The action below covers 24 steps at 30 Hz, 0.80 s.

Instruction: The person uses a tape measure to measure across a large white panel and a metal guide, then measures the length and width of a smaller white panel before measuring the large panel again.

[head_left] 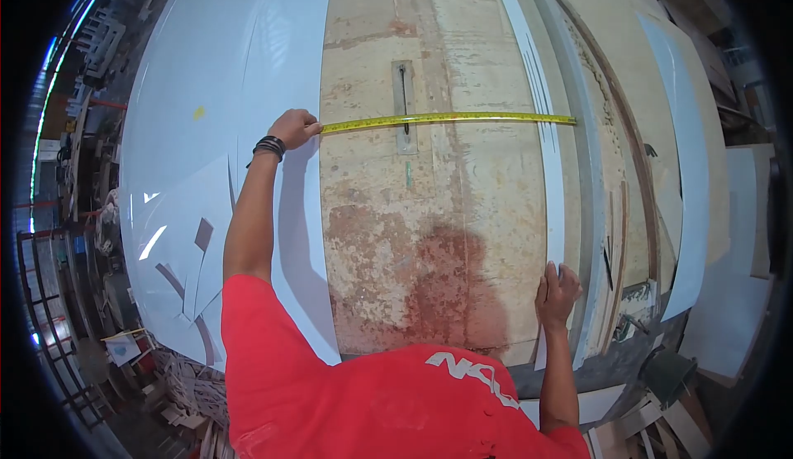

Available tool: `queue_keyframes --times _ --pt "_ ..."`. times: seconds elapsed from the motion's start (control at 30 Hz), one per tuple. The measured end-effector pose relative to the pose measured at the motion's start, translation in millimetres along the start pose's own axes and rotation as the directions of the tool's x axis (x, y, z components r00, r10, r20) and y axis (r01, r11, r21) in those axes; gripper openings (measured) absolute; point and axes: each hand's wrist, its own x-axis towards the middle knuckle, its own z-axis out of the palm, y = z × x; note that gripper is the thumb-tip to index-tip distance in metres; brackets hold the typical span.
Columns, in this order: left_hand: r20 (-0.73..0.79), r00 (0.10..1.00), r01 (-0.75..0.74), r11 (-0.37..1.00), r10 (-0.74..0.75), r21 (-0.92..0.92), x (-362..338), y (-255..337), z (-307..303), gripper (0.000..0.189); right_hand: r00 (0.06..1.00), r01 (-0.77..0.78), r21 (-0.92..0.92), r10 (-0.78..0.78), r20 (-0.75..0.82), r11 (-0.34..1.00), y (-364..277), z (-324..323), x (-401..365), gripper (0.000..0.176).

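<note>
A yellow tape measure (446,118) stretches across the worn wooden tabletop (462,178), its far end lying past a narrow white strip (529,46). My left hand (295,128) is closed around the tape's left end, at the edge of a large white sheet (289,29). Lower on the right, my right hand (558,295) rests on the near part of the white strip with its fingers somewhat apart. Beneath the tape, a dark slim rod (404,87) lies on a grey plate set in the tabletop.
Small dark offcuts (203,234) lie on the white sheet at left. To the right run a long grey straight bar (588,170) and curved wooden strips (640,153). A dark bucket (667,375) stands at lower right, and scrap wood (648,426) is piled near it.
</note>
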Motion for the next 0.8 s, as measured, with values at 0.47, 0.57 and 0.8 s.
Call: queue_keyframes --times 0.47,0.57,0.8 --pt "-0.004 1.0 0.002 1.0 -0.002 -0.026 2.1 9.2 8.6 0.031 0.991 -0.125 0.007 0.126 -0.04 0.992 42.8 6.4 5.9 0.046" --pt "-0.006 1.0 0.017 0.999 -0.018 -0.043 3.6 12.4 10.9 0.031 0.99 -0.134 -0.006 0.133 -0.048 0.991 49.1 8.9 3.9 0.048" --pt "-0.013 1.0 -0.016 1.0 0.016 -0.003 2.4 15.0 11.6 0.034 0.992 -0.054 -0.045 0.049 -0.114 0.998 59.9 20.6 -0.2 0.049"
